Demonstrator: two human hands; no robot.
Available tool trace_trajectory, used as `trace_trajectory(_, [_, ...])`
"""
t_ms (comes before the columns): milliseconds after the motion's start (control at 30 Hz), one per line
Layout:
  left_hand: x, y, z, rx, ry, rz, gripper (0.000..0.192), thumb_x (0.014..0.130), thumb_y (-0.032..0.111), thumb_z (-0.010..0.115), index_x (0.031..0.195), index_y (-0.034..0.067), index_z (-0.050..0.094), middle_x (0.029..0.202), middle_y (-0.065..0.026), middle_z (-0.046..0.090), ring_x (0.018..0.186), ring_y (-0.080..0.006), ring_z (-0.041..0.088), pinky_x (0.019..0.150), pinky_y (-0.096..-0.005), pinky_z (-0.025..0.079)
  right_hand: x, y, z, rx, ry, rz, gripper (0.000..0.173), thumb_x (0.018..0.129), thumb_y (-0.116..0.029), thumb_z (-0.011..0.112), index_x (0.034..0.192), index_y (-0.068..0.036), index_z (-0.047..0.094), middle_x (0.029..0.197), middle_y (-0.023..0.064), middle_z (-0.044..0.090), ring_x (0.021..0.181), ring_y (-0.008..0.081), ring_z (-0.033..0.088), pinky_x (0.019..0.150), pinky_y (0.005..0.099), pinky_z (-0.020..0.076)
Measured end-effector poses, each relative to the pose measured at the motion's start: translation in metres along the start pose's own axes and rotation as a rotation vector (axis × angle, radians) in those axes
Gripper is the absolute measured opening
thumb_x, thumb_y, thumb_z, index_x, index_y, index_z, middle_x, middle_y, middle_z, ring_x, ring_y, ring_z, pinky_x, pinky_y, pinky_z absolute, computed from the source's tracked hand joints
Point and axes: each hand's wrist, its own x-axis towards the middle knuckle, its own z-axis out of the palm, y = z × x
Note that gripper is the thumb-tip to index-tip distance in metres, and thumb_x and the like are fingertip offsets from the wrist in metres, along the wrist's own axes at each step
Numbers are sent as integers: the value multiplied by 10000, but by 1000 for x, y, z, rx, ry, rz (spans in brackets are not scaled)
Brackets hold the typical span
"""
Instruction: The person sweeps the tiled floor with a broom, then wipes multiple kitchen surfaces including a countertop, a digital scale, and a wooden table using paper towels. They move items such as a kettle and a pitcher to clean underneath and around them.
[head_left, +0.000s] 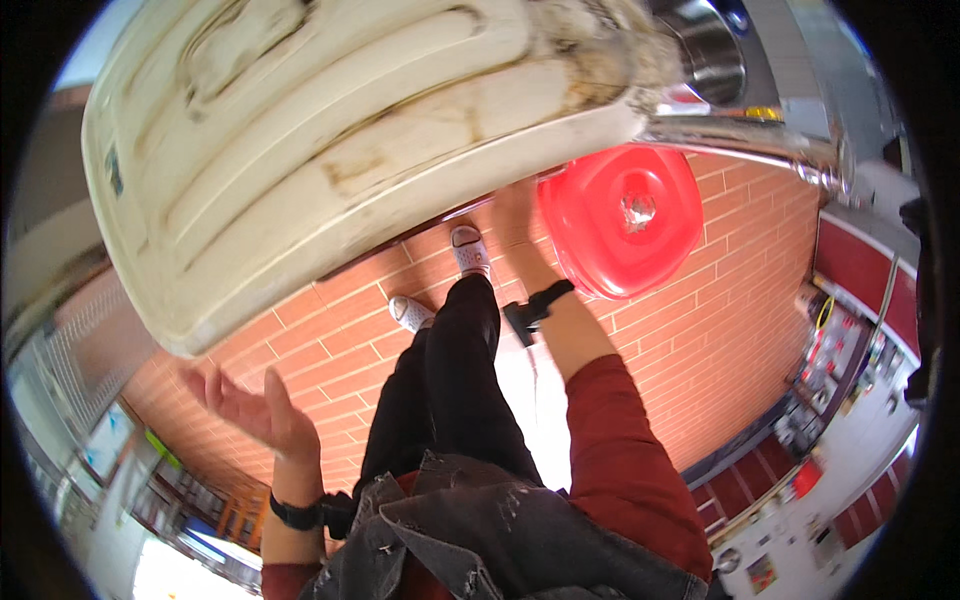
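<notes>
A large cream plastic panel (300, 180) with moulded grooves and brown stains fills the upper left of the view. Below its lower left corner is my left hand (255, 412), palm up with fingers apart and nothing in it. My right hand (516, 210) reaches up at the panel's lower edge, beside a red plastic lid (626, 217). Its fingers are blurred and partly hidden by the panel, so whether it grips anything does not show. Both wrists wear black straps.
A metal pot (709, 52) stands at the upper right, above a shiny metal rail (735, 141). Brick-patterned floor (675, 330) lies below, with my feet in light perforated clogs. Shelves with small items (832, 352) stand at far right.
</notes>
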Motion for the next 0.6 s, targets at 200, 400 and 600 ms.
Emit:
trace_trajectory(200, [21,26,28,104,-97,266,663,842,73,555,1421,76,233,1532,-199,22,1422,-337,-11,1117,-509,-42,-2,-27,-4,406,-149,439,279,807,-29,485,1078,-2,545,1109,240,503,1023,421,486,849,477,423])
trace_trajectory(400, [30,27,70,661,-329,343,764,830,256,632,1438,48,219,1519,-224,108,1416,-386,23,1060,-571,-127,24,-7,13,359,207,660,303,865,-57,492,1162,-65,550,942,202,548,918,421,533,818,455,434])
trace_trajectory(600, [28,1,83,779,-164,516,860,786,285,678,1420,-8,177,1486,-259,153,1399,-389,78,1069,-545,-123,88,62,18,536,48,488,384,788,-88,527,1169,-55,572,1199,125,522,992,330,535,855,405,478])
